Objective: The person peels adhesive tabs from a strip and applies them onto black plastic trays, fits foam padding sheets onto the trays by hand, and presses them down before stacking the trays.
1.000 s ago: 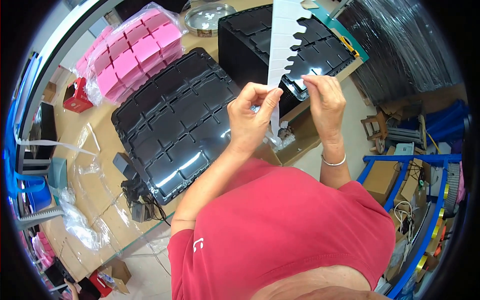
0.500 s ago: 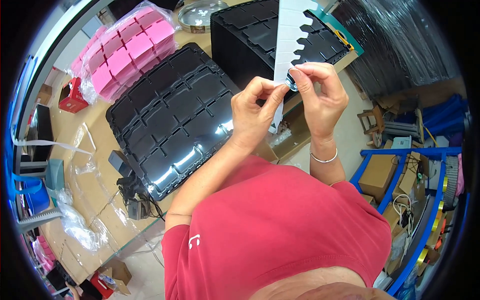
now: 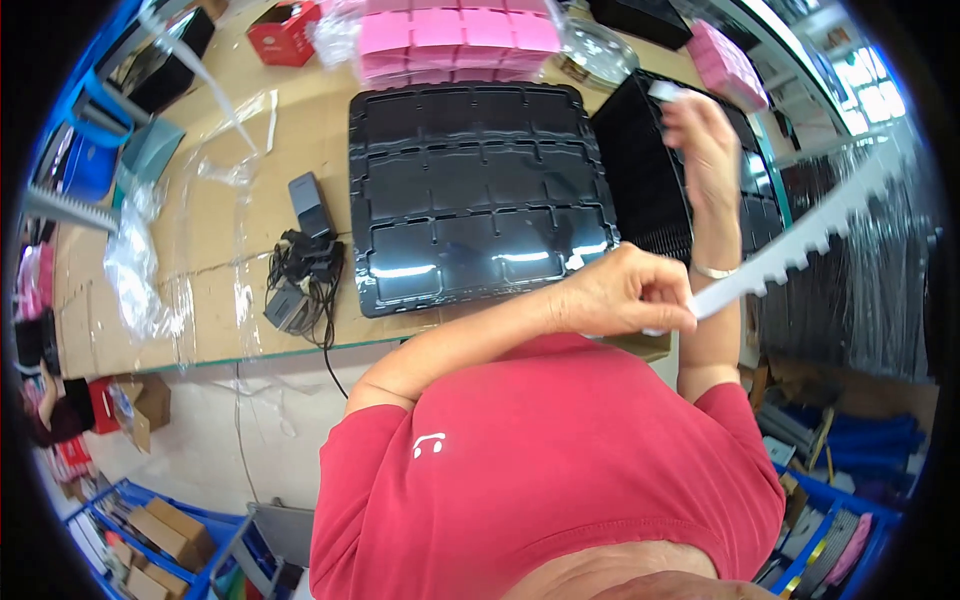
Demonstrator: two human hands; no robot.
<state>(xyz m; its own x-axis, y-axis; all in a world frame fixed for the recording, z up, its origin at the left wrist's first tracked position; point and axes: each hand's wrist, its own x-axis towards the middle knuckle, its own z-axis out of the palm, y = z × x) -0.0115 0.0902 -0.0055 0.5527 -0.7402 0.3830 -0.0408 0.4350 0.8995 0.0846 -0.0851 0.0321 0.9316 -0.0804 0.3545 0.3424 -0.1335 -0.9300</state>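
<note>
My left hand (image 3: 635, 292) is closed, with thumb and fingers pinching the lower end of a long white strip with a toothed edge (image 3: 790, 250). The strip slants up to the right, passing in front of my right forearm. My right hand (image 3: 705, 145) is raised over the stack of black trays (image 3: 640, 160), its curled fingers blurred. At their tips is a small white piece (image 3: 664, 91), too smeared to make out its kind. A shiny black plastic tray with shallow compartments (image 3: 480, 200) lies on the table, left of both hands.
Pink blocks in clear wrap (image 3: 455, 40) stand behind the tray. A round clear dish (image 3: 597, 52) is beside them. Left of the tray lie a dark grey box-shaped device (image 3: 310, 203) and tangled black cables (image 3: 305, 262). A red box (image 3: 284, 33) sits at the back left.
My view has turned to the right. My hands have moved apart: the right has gone from the strip to above the black stack, while the left keeps the strip, now lower and tilted right.
</note>
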